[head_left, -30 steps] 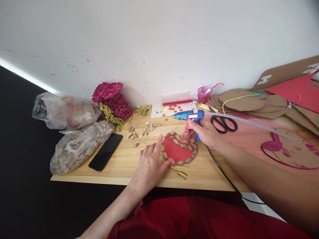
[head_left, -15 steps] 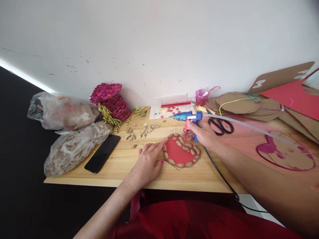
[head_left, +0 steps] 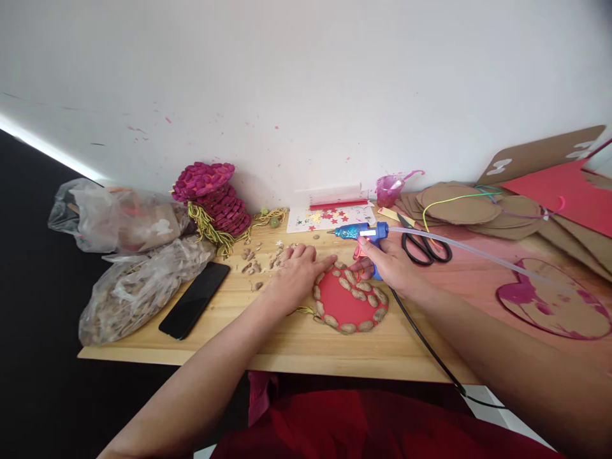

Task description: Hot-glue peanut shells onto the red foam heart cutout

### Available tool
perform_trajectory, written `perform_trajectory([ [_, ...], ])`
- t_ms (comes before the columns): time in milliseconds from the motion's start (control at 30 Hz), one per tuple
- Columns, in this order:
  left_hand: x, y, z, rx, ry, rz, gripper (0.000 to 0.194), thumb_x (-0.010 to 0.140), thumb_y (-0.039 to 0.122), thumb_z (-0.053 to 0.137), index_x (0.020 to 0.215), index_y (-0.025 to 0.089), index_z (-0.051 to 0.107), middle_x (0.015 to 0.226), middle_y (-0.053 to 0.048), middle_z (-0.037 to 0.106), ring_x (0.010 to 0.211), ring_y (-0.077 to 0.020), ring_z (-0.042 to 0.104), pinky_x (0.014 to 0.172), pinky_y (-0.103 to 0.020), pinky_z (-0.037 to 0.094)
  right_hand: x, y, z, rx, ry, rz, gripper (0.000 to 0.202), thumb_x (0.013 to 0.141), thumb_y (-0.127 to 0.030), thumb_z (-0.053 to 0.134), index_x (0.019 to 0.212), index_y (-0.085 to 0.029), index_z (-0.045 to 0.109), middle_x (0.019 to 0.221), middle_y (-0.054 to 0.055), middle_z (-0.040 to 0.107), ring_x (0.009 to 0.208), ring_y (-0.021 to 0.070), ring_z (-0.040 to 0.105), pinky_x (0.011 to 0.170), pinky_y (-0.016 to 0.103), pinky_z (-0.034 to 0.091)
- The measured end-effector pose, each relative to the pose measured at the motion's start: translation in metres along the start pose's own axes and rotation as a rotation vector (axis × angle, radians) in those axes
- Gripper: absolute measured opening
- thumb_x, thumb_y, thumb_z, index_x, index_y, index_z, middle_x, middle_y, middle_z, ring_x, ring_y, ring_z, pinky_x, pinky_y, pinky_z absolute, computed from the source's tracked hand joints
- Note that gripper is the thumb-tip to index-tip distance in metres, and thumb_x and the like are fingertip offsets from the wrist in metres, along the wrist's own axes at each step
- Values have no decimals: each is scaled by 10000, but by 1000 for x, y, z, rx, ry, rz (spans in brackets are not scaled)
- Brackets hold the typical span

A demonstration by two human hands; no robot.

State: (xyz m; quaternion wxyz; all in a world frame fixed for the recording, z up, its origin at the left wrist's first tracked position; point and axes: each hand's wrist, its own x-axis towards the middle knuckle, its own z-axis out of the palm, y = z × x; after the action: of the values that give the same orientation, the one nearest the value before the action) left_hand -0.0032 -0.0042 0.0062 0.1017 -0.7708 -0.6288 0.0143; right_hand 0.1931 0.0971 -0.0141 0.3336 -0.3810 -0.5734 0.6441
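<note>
Left to right, with clock hours taken from the red disc: on the wooden surface, a clear bag of peanuts lies towards nine, behind it another plastic bag with blurred contents, and a black phone at nine. A magenta bundle with yellow-green yarn stands at ten, before the paint-flecked white wall. The left hand reaches over loose peanuts to the disc's eleven-o'clock edge; its grip is hidden, so I cannot tell. Peanuts rim the disc, front centre. A star-strewn sheet lies at twelve. The right hand grips a blue glue gun, its white label too small to read. At one stands a pink-stained cup; black scissors lie at two, painted cardboard at three.
</note>
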Motion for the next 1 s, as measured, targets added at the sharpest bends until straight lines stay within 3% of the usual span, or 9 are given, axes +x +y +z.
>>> perform_trajectory([
  [233,-1,-20,0,112,8,-217,409,923,74,426,1260,208,615,1072,-141,630,1046,-302,524,871,-459,419,0,-2,0,11,15,27,398,838,-569,678,814,-182,592,855,79,704,638,185,744,413,209,545],
  [333,-14,-18,-4,-38,76,-277,413,934,91,430,1287,205,611,1092,-131,655,1057,-288,559,896,-453,443,1,-1,-1,5,22,30,401,841,-580,666,843,-186,594,879,82,712,631,185,746,406,207,540],
  [400,-29,-6,-6,-276,106,-269,393,962,189,475,1342,190,572,1103,-119,663,1066,-256,587,934,-412,466,1,0,-2,-14,26,33,409,843,-594,656,869,-188,603,887,82,713,628,192,748,397,212,539],
  [467,-44,12,-7,-499,91,-241,507,957,302,541,1449,206,458,1166,-107,663,1091,-238,604,961,-392,480,0,0,-2,-45,29,37,423,843,-610,642,879,-190,612,893,81,713,628,201,752,391,217,540],
  [567,-63,41,-5,-532,111,-236,800,878,367,662,1552,200,265,1369,-143,570,1244,-287,521,1055,-465,426,-3,-2,-3,-105,17,27,450,836,-639,627,847,-189,619,888,78,710,642,216,756,371,220,533],
  [667,-70,55,-1,-555,133,-284,848,874,347,659,1569,193,200,1410,-155,541,1271,-300,492,1069,-510,402,-7,-4,-3,-162,0,-5,475,819,-660,629,817,-185,628,883,81,711,636,216,752,330,204,491],
  [833,-66,46,2,-652,133,-313,771,875,168,560,1568,196,223,1286,-117,633,1208,-270,531,1059,-494,414,-10,-7,-4,-206,6,-83,494,819,-668,622,821,-174,629,854,74,706,486,151,687,290,192,412],
  [1000,-51,32,7,-733,155,-233,782,840,28,463,1568,214,243,1244,-68,669,1145,-213,565,1053,-411,454,-6,-8,-5,-169,24,-135,515,813,-683,618,808,-169,630,814,57,684,589,147,703,394,184,498],
])
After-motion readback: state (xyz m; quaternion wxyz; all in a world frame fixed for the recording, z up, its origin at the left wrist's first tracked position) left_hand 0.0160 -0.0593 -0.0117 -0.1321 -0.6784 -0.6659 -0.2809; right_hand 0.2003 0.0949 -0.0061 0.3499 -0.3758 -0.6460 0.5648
